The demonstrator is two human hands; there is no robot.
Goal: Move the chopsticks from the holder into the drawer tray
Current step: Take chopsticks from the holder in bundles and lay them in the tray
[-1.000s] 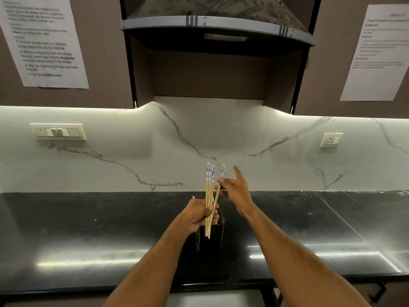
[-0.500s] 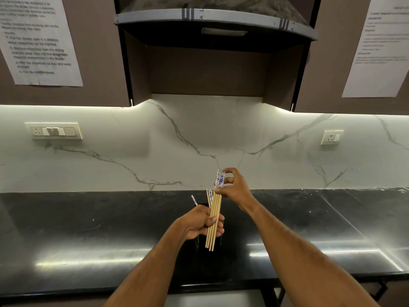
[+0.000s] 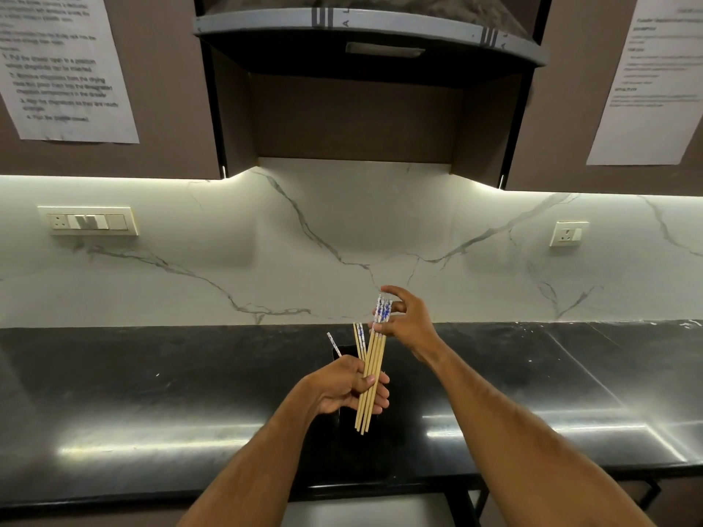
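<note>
I observe my left hand gripping a bundle of chopsticks above the black holder; my right hand pinches their patterned tops. Others stand in the holder.

This is a home-style kitchen. A black stone counter runs along a white marble-look wall lit from under brown upper cupboards. A cooker hood hangs in the middle. A switch panel and a socket sit in the wall, and printed sheets are stuck on the cupboard doors.
</note>
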